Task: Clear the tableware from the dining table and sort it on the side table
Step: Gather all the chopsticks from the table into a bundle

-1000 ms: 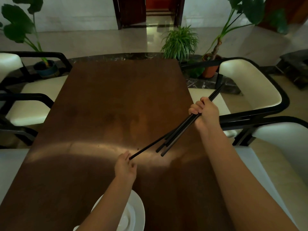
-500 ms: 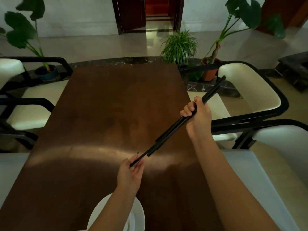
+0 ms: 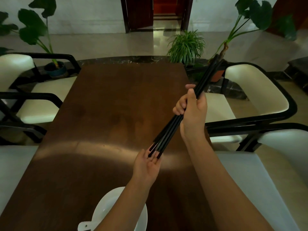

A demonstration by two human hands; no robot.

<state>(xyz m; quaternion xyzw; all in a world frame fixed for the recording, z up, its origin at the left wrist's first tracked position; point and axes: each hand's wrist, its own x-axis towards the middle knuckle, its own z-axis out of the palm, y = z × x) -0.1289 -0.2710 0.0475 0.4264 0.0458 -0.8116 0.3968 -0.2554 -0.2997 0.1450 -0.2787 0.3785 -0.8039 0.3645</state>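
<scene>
A bundle of several black chopsticks (image 3: 168, 132) slants over the brown dining table (image 3: 103, 114), from lower left up to the far right. My right hand (image 3: 191, 110) is closed around the bundle's middle. My left hand (image 3: 147, 163) lies open, palm up, with the chopsticks' lower tips resting against its fingers. Near the table's front edge a white plate (image 3: 106, 207) with a white spoon (image 3: 87, 226) on it sits under my left forearm, which hides part of it.
Cream chairs with black frames stand on the left (image 3: 43, 104) and right (image 3: 253, 94) of the table. Potted plants (image 3: 186, 45) stand on the floor beyond the far edge. A dark doorway (image 3: 156, 12) is at the back.
The stray chopstick has been pushed up into the bundle by my left hand. My right hand has tilted the bundle steeper and nearer. My left hand has opened under the tips.
</scene>
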